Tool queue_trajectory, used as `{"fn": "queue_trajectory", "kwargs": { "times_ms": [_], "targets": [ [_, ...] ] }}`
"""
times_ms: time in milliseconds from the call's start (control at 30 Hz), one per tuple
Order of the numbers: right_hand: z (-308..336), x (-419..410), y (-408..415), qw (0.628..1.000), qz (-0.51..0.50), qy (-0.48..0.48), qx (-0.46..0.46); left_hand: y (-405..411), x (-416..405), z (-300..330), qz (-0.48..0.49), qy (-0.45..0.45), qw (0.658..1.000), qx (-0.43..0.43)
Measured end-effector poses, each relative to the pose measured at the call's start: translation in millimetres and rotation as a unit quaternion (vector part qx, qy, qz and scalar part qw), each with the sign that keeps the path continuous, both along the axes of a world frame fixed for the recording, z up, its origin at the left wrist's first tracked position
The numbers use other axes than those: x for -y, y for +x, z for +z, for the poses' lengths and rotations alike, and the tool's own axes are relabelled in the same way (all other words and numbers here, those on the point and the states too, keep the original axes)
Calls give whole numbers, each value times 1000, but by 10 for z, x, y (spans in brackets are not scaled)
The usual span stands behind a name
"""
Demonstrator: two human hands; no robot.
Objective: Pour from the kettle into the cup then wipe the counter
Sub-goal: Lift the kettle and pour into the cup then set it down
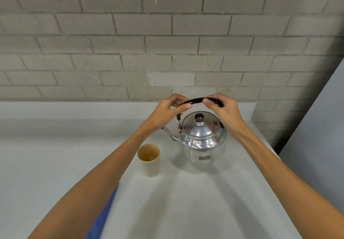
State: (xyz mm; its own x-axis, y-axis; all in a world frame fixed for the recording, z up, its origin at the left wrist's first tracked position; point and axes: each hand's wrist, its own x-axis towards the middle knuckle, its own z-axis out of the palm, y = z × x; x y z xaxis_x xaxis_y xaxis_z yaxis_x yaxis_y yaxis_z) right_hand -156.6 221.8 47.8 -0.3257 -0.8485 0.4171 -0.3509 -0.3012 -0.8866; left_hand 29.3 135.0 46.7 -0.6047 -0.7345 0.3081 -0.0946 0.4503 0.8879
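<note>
Grey counter [55,155], both hands' fingers gripping kettle [202,138] handle [197,100], blue cloth [104,214] seemingly half-hidden under left arm

Pale grey counter [186,201] runs along a grey brick wall. On it: steel kettle [202,142] upright toward the back right, spout pointing left; beige cup [149,159] upright just beside it, front-left; blue cloth [104,214] at near edge, partly hidden.
</note>
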Motion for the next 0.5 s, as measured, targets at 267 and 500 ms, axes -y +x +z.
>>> {"fn": "queue_trajectory", "kwargs": {
  "times_ms": [267, 500],
  "targets": [
    [4, -163, 214, 999, 24, 28, -20, 859, 48, -485, 53, 21, 994, 95],
    [-19, -203, 353, 997, 36, 48, -45, 1277, -90, -1215, 68, 93, 987, 115]
  ]
}}
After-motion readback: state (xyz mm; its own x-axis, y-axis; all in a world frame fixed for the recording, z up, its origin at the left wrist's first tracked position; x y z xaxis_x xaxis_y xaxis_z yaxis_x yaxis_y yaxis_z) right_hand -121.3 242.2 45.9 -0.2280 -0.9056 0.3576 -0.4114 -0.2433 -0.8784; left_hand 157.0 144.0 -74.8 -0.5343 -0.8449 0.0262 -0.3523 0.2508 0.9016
